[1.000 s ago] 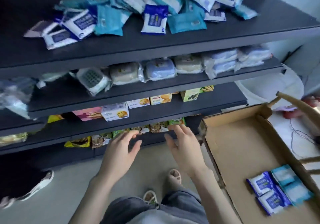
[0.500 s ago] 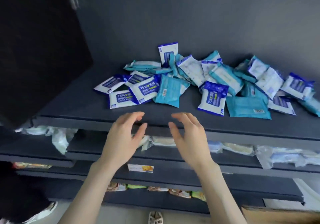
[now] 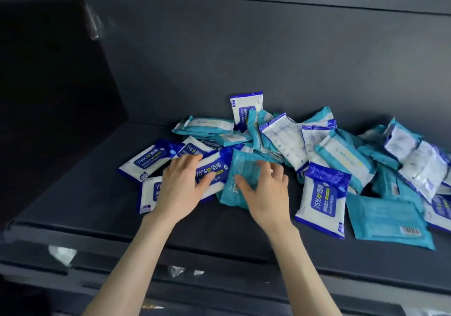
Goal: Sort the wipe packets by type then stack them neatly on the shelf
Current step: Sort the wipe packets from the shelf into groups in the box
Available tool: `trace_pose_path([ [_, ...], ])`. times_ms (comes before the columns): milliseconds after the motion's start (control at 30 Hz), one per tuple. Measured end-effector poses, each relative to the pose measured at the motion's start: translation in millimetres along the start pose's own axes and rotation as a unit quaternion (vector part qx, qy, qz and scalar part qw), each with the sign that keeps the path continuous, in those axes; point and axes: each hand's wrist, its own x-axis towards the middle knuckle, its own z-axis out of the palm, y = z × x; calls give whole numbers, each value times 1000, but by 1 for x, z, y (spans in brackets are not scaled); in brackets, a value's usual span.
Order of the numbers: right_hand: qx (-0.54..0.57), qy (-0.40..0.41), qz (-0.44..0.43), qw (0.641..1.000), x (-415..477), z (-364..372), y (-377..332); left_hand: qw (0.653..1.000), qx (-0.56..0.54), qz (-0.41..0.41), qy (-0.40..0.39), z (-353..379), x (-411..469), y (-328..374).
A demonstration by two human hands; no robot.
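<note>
The wipe packets (image 3: 288, 140) lay in one loose, unsorted heap on the dark shelf (image 3: 85, 193), spreading from the middle out toward three o'clock. Blue-and-white packs and teal ones were mixed and overlapping. At twelve o'clock of the heap one blue-and-white pack (image 3: 246, 110) stood on end against the back wall (image 3: 244, 47).

Both hands were in the nine o'clock end of the pile. The left hand (image 3: 181, 186) lay spread wide and flat on a blue-and-white alcohol packet (image 3: 214, 169), with its thumb on the printed face. Just at its three o'clock, the right hand (image 3: 267, 193) covered a teal packet (image 3: 241, 169), thumb on the face and fingers bent over the far edge. I could not tell whether it had really gripped the packet.

At four o'clock of the right hand, another teal pack (image 3: 388, 220) lay flat near the shelf's front edge.
</note>
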Motion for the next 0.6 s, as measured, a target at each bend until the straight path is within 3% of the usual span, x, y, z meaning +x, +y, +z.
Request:
trace_pose_path([
  [133, 90, -5, 84, 992, 14, 2, 4, 996, -65, -36, -57, -3, 18, -3],
  [233, 195, 35, 130, 972, 21, 4, 8, 992, -92, -6, -90, -7, 30, -9],
  [333, 166, 96, 150, 970, 26, 9, 10, 988, -80, 49, -121, -9, 48, -19],
  [433, 93, 99, 165, 977, 24, 11, 9, 978, -75, 62, -186, -12, 61, -25],
  [600, 195, 75, 179, 961, 25, 14, 2, 984, 35, 79, -158, -13, 73, -26],
])
